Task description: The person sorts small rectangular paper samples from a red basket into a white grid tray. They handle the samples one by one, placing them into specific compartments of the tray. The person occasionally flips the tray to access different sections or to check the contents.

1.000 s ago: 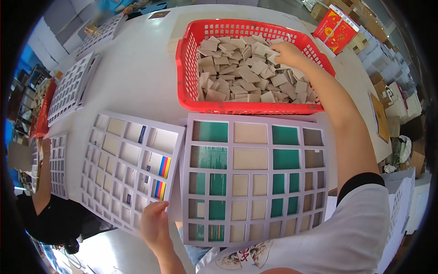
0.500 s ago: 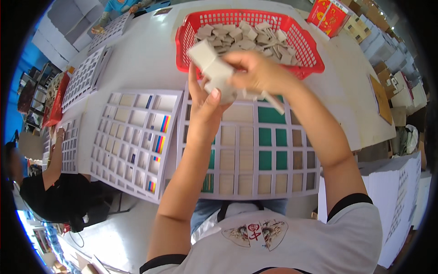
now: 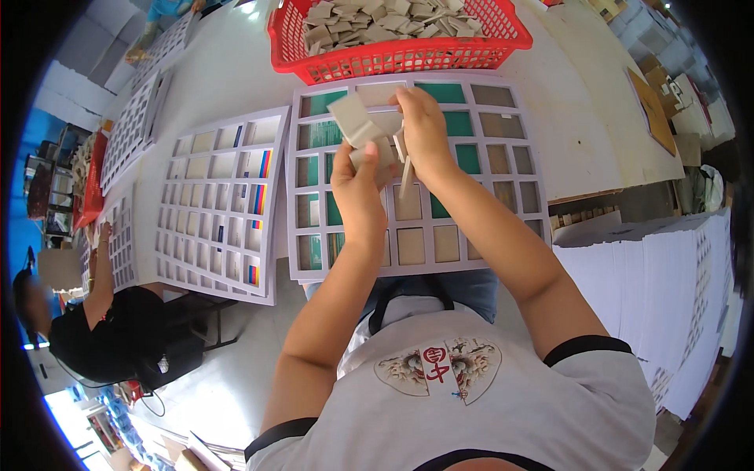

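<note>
Several flat grey cardboard pieces [image 3: 352, 118] are fanned out in my left hand [image 3: 360, 192], fingers closed around them. My right hand [image 3: 426, 137] is just to the right, also closed, with thin grey cardboard strips [image 3: 403, 149] sticking out below its fingers. Both hands are above a white grid frame [image 3: 294, 235] with rectangular windows. Some windows show green, others grey or beige. My hands and forearms hide part of its middle.
Beyond the frame stands a red plastic basket [image 3: 408, 61] of loose grey cardboard pieces [image 3: 393, 20]. Another white grid frame [image 3: 269, 275] lies to the left. A co-worker in black [image 3: 118, 337] sits at far left. White stacked panels [image 3: 613, 282] stand at right.
My view has shifted, so the basket sits higher in the picture. My right hand has come lower over the frame, while my left hand keeps its cardboard pieces.
</note>
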Motion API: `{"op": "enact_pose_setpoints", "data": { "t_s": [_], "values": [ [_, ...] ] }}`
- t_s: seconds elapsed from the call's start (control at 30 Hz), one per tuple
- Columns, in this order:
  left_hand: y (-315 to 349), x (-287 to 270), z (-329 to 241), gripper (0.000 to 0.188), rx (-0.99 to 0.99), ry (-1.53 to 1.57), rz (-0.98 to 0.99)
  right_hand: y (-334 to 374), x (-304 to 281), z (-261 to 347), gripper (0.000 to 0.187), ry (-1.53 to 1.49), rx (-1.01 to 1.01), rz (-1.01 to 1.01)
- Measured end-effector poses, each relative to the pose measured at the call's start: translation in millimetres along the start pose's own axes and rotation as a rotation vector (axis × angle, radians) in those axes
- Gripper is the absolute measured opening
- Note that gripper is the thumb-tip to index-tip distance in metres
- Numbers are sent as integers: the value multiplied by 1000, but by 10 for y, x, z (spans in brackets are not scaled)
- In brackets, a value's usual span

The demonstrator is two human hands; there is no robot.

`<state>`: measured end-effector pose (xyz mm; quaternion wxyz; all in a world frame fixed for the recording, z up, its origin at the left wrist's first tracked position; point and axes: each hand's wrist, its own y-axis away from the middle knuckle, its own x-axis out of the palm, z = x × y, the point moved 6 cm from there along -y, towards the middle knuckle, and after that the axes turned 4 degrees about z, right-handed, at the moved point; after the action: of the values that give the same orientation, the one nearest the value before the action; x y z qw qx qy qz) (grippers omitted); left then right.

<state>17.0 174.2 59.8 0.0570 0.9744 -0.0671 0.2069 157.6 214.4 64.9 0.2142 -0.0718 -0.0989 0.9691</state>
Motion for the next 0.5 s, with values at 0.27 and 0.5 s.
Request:
{"op": "enact_pose_setpoints", "data": {
  "t_s": [0.27,0.5],
  "values": [
    [292,190,-54,62,-128,198,299,183,20,645,40,235,-231,-59],
    [285,175,97,57,-188,86,393,450,-138,679,34,-183,-68,-12]
  ]
}}
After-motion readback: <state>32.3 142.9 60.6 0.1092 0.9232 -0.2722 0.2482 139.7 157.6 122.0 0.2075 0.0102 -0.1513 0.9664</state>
